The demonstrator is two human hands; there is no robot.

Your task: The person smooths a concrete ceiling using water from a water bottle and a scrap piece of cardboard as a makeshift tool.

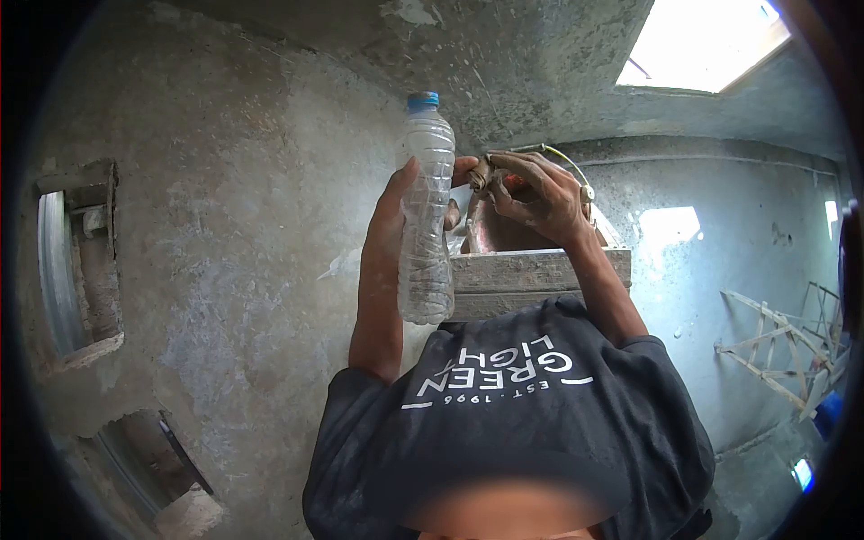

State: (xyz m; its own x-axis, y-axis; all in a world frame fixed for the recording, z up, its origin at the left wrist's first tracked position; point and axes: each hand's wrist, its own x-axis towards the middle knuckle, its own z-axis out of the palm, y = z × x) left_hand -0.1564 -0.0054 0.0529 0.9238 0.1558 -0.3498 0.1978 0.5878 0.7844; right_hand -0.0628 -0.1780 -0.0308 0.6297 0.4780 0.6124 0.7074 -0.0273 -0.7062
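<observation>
Fingers (466,166) of the left hand (390,200) curl partway closed around a clear plastic bottle (427,229) near twelve o'clock in the view, while the right hand (547,200), thumb and fingertips nearly together, pinches a small brownish roll (481,175) at the bottle's two o'clock, a dusty board (540,275) lying at the roll's five o'clock.

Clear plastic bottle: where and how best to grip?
Probably around the upper-middle of the clear plastic bottle, from the left, with a wrapping grip: it is long, roughly cylindrical and ribbed, blue cap topmost in view. The left hand holds there; the right hand occupies the right.
</observation>
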